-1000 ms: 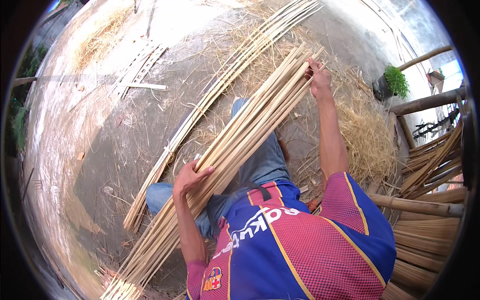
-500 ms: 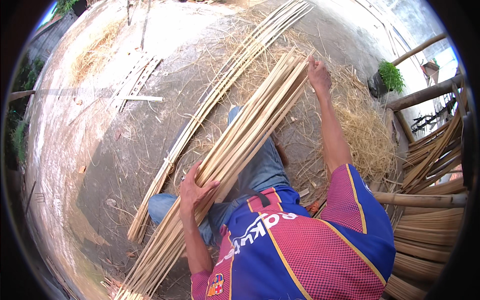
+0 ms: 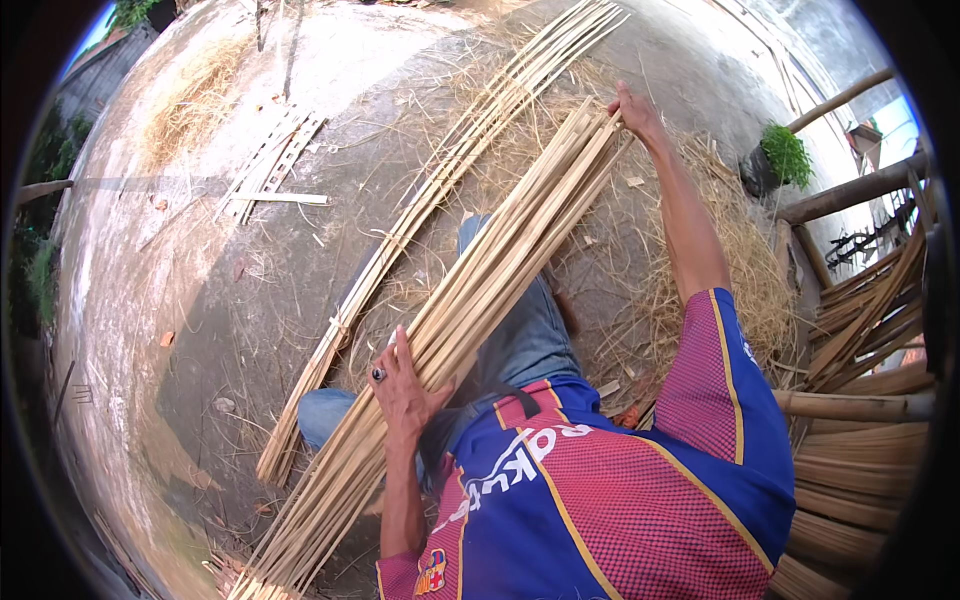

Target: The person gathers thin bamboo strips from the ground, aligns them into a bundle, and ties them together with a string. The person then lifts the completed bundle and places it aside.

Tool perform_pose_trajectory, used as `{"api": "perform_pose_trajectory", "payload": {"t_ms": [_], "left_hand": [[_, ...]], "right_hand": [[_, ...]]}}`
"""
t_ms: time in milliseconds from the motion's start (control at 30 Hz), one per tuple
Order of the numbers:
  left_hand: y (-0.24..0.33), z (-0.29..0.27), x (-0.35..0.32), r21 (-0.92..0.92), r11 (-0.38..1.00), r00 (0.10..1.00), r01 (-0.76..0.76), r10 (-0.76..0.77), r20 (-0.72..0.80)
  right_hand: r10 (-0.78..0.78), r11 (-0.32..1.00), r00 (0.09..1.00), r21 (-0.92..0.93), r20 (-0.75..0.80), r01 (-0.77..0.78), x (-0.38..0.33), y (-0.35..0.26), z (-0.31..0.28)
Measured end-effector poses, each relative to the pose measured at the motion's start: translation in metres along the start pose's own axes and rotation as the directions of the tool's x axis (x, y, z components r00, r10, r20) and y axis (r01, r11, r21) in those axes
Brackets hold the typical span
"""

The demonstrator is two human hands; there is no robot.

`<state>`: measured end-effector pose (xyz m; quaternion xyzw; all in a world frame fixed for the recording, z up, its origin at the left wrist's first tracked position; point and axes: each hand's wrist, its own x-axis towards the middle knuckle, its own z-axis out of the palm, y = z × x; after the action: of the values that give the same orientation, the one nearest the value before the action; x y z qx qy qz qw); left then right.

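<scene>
A long bundle of pale bamboo strips [image 3: 510,250] slants across my lap, from the lower left up to the upper right. My left hand [image 3: 402,392], with a ring on one finger, grips its lower half, thumb on the near side and fingers on the far side. At the upper end, my right hand [image 3: 640,115] touches the strip tips with its fingers stretched and apart. Part of that hand's underside is hidden. Beyond the bundle, a second row of bamboo strips [image 3: 390,245] lies on the ground, tied near its lower part.
Shavings litter the concrete ground [image 3: 240,330]. A heap of curly shavings [image 3: 730,260] lies to my right, another pile [image 3: 190,105] far left. Notched strips [image 3: 275,160] lie ahead. At right are wooden poles [image 3: 850,405], stacked strips [image 3: 850,460] and a green plant [image 3: 785,155].
My right hand has shifted slightly up and left at the strip ends, its fingers now stretched. My left hand has turned and moved a little, showing its back and ring.
</scene>
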<state>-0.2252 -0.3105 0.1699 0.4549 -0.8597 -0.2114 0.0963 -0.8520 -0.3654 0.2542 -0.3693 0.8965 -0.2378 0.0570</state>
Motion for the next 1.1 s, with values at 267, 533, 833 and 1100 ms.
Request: {"api": "perform_pose_trajectory", "payload": {"t_ms": [267,533,833,1100], "left_hand": [[-0.002,0.001,0.0,0.007,1.0,1.0,-0.002,0.002,-0.011],[-0.002,-0.001,-0.005,0.004,1.0,0.998,-0.023,0.023,-0.053],[0.001,0.001,-0.001,0.004,0.999,0.999,-0.044,0.044,-0.032],[-0.003,0.001,-0.003,0.042,0.998,0.998,-0.052,0.053,-0.04]], "right_hand": [[0.017,0.994,0.99,-0.107,0.138,-0.003,-0.026,-0.021,0.007],[0.052,0.981,0.939,0.158,0.339,-0.112,0.009,-0.07,0.009],[-0.059,0.991,0.907,-0.082,0.418,0.102,0.018,-0.041,0.024],[0.101,0.9,0.867,-0.417,0.489,0.13,-0.033,-0.096,0.037]]}}
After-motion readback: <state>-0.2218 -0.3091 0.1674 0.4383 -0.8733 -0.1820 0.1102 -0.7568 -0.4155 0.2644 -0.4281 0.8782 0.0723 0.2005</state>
